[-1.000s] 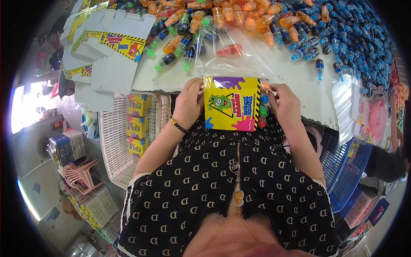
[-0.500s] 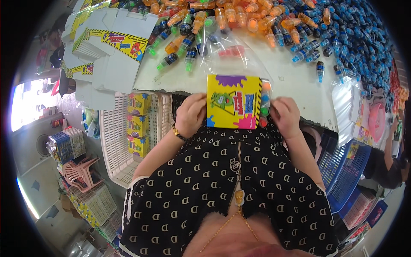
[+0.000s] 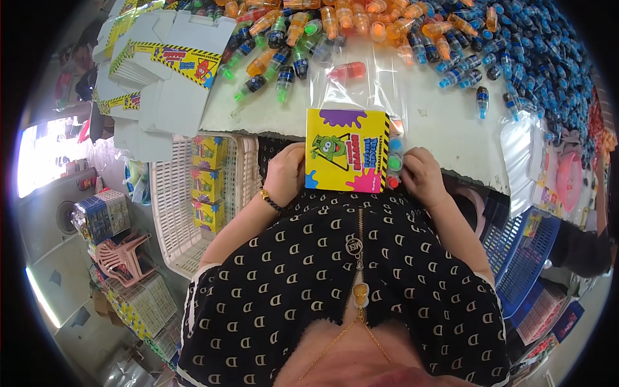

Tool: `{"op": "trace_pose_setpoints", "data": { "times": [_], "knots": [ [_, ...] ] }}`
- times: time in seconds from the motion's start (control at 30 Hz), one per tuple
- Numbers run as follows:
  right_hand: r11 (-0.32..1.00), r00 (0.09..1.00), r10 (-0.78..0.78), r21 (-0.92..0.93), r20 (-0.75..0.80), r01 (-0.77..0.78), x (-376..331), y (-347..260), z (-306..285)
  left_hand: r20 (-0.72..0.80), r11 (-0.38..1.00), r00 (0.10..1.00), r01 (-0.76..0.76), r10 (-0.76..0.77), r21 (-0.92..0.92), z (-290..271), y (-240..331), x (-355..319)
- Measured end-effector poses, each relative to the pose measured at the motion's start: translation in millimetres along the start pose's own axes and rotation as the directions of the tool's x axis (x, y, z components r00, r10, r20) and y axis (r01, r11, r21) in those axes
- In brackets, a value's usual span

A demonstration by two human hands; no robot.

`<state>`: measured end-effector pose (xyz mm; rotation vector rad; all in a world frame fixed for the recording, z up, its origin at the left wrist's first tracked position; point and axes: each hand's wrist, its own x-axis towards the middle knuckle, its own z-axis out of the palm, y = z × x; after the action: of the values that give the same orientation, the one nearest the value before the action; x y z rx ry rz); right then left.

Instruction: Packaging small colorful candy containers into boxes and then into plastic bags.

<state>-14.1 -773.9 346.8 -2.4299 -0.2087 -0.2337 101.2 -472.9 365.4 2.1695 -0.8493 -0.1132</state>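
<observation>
A yellow cardboard box [image 3: 342, 151] with a green cartoon figure and purple, pink and blue splashes is upright before my belly at the table's edge. Small bottles with coloured caps [image 3: 394, 162] show along its right side. A clear plastic bag [image 3: 354, 90] surrounds the box, its loose upper part lying on the table. My left hand [image 3: 284, 173] is closed at the box's left edge, fingertips hidden behind it. At the right edge, beside the bottles, my right hand [image 3: 422, 174] is closed with bent fingers on the bag. A red bottle [image 3: 348, 70] lies under the film.
Flattened white and yellow cartons [image 3: 174, 77] lie at the far left. Orange bottles [image 3: 380, 26], green-capped bottles [image 3: 284, 84] and a blue heap [image 3: 516, 58] cover the far table. A white basket [image 3: 171, 200] holds yellow boxes [image 3: 207, 184]; a blue basket [image 3: 525, 258] stands right.
The bagged box has shifted slightly left and toward the far side. My right hand has moved left, closer to the bottles. The bag's upper part has straightened.
</observation>
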Motion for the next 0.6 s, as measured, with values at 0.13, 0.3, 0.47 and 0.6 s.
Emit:
{"op": "trace_pose_setpoints", "data": {
  "times": [0.13, 0.3, 0.47, 0.6],
  "knots": [
    [0.996, 0.988, -0.082, 0.046, 0.129, 0.076, -16, -15, -11, 0.101, 0.999, 0.995, -0.013, 0.007, 0.052, -10, 6, -23],
    [0.989, 0.981, -0.109, 0.113, 0.157, 0.092, -32, -23, -15, 0.274, 0.991, 0.962, -0.040, 0.002, 0.130, -17, 2, -47],
    [0.993, 0.995, -0.049, 0.107, 0.090, 0.040, -26, -36, -19, 0.372, 0.967, 0.923, -0.179, 0.101, 0.183, -20, 3, -45],
    [0.985, 0.983, 0.165, 0.073, -0.085, -0.159, -22, -43, -13, 0.351, 0.974, 0.933, -0.148, 0.079, 0.173, -19, 8, -41]
  ]
}}
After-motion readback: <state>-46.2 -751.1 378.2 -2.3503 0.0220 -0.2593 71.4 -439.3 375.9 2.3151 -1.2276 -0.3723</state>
